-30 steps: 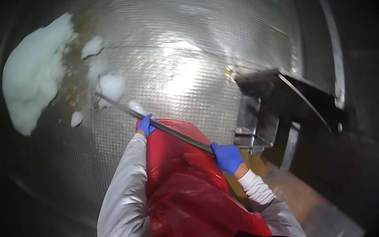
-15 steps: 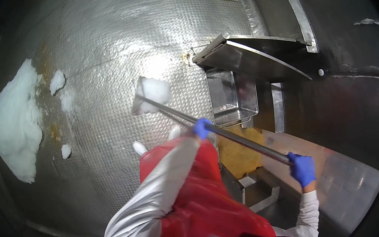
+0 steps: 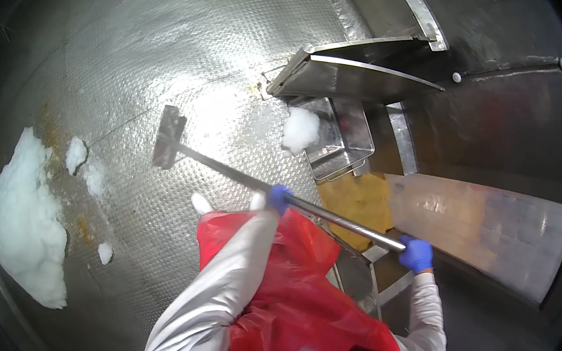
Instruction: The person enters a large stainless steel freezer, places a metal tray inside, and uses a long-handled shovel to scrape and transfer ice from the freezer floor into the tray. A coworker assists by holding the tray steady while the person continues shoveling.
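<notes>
Now white clump off long-handled shovel, blade bare: load seemingly shed toward metal bin. Clump overlaps bin's left rim (airborne or landed, hard to tell). Left hand clamped mid-shaft, right hand round shaft's end.

The place looks like an industrial workroom, perhaps for food processing, as shown by its textured metal floor, heap of white, ice-like matter, metal tub, long-handled metal shovel, and the worker's red plastic-looking apron, white sleeves and blue gloves.
</notes>
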`<state>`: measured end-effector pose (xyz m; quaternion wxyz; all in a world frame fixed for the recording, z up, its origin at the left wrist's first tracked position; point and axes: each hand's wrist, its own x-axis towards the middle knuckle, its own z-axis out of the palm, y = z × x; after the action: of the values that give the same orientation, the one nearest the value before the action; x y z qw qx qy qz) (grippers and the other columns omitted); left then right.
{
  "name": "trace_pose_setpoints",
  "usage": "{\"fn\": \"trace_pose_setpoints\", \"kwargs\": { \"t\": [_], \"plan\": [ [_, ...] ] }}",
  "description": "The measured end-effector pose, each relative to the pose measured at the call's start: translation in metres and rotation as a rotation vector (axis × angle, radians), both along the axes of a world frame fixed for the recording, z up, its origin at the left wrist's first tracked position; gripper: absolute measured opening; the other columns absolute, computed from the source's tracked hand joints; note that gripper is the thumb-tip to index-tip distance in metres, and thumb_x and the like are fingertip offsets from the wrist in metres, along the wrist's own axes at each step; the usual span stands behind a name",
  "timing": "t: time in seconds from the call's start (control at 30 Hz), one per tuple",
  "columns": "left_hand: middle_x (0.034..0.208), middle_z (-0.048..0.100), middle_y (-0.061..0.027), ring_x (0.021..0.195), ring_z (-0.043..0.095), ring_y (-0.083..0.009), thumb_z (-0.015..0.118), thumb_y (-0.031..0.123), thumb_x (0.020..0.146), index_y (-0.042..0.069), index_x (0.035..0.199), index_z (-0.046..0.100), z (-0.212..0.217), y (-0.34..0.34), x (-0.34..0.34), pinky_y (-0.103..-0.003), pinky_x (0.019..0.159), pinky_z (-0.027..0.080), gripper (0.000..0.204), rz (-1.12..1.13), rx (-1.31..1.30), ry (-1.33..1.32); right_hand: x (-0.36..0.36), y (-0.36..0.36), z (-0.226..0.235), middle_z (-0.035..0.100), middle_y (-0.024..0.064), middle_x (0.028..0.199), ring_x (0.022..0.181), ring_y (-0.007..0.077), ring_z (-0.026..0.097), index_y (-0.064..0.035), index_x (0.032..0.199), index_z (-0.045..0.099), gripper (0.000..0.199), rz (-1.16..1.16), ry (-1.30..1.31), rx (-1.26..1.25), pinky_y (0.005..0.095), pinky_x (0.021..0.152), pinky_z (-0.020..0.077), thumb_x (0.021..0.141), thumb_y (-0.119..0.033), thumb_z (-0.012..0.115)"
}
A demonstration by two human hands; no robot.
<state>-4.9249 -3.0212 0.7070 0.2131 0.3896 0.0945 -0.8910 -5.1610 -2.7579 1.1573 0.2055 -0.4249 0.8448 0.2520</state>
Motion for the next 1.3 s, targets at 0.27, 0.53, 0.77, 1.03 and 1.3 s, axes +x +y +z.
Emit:
{"fn": "trace_pose_setpoints", "kwargs": {
  "t": [0.27,0.53,0.77,1.03,1.3],
  "plan": [
    [0.059,0.049,-0.0085,0.049,0.052,-0.0247,0.052,0.013,0.088,0.005,0.081,0.054,-0.021,-0.215,0.293,-0.039,0.050,0.048,0.011,0.059,-0.037,-0.796,0.212,-0.179,-0.156,0.074,0.0162,0.092,0.089,0.0373,0.072,-0.0204,0.101,0.078,0.035,-0.095,-0.566,0.137,0.0486,0.080,0.0569,0.075,-0.045,0.078],
    [0.068,0.061,-0.0083,0.060,0.062,-0.0220,0.061,0.014,0.088,0.003,0.082,0.061,-0.030,-0.396,0.545,-0.037,0.056,0.051,0.012,0.326,-0.135,-0.971,0.440,-0.482,-0.233,0.072,0.0220,0.100,0.091,0.0418,0.069,-0.0089,0.107,0.068,0.039,0.309,-0.834,-0.107,0.0505,0.078,0.0552,0.082,-0.038,0.076],
    [0.071,0.066,-0.0101,0.058,0.063,-0.0224,0.068,0.020,0.089,0.001,0.084,0.066,0.000,-0.502,0.613,-0.036,0.055,0.052,0.020,0.262,-0.380,-1.025,0.603,-0.680,-0.241,0.073,0.0190,0.100,0.090,0.0338,0.072,-0.0028,0.103,0.070,0.048,0.219,-1.006,0.007,0.0445,0.077,0.0568,0.082,-0.046,0.073],
    [0.066,0.062,-0.0055,0.052,0.059,-0.0186,0.071,0.031,0.087,0.011,0.081,0.065,0.039,-0.466,0.554,-0.032,0.049,0.048,0.022,-0.072,-0.336,-1.000,0.564,-0.625,-0.260,0.073,0.0244,0.102,0.099,0.0395,0.071,-0.0045,0.116,0.066,0.039,0.241,-0.895,-0.026,0.0483,0.087,0.0554,0.084,-0.027,0.064],
    [0.074,0.061,-0.0013,0.062,0.059,-0.0115,0.065,0.037,0.092,0.015,0.086,0.062,0.011,-0.382,0.411,-0.026,0.051,0.049,0.023,-0.370,-0.367,-0.645,0.360,-0.473,-0.212,0.071,0.0194,0.113,0.104,0.0390,0.068,-0.0085,0.121,0.064,0.047,0.154,-0.712,-0.023,0.0493,0.091,0.0538,0.085,-0.039,0.068]
  ]
}}
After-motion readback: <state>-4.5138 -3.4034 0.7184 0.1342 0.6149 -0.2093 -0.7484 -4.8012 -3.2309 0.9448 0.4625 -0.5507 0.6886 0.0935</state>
